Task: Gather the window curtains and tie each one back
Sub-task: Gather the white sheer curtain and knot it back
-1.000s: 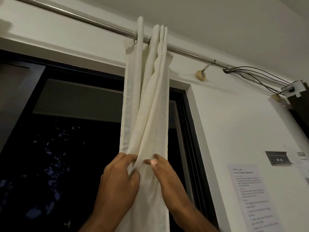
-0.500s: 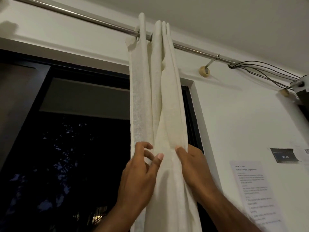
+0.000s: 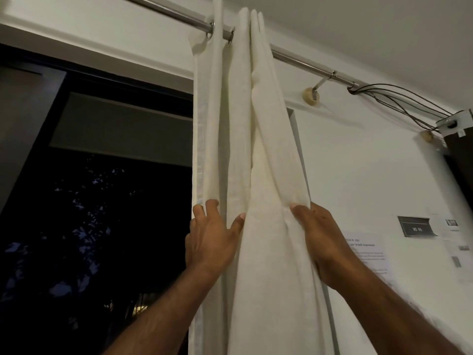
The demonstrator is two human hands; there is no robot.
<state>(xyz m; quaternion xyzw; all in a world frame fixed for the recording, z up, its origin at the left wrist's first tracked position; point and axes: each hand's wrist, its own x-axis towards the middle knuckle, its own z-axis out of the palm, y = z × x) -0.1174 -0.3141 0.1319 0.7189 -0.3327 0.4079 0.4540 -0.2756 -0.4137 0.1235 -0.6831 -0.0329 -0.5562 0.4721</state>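
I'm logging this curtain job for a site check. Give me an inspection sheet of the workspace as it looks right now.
Surface: white wall, dark window at night.
Job's things: white curtain bunched in folds on the metal rod; no tie-back seen.
Clutter: nothing seen.
Hands: left hand grips the left folds; right hand pinches the right folds.
Cables: dark cables run from the rod's end to a small white box.
Surroundings: paper notice and a dark plaque on the wall.
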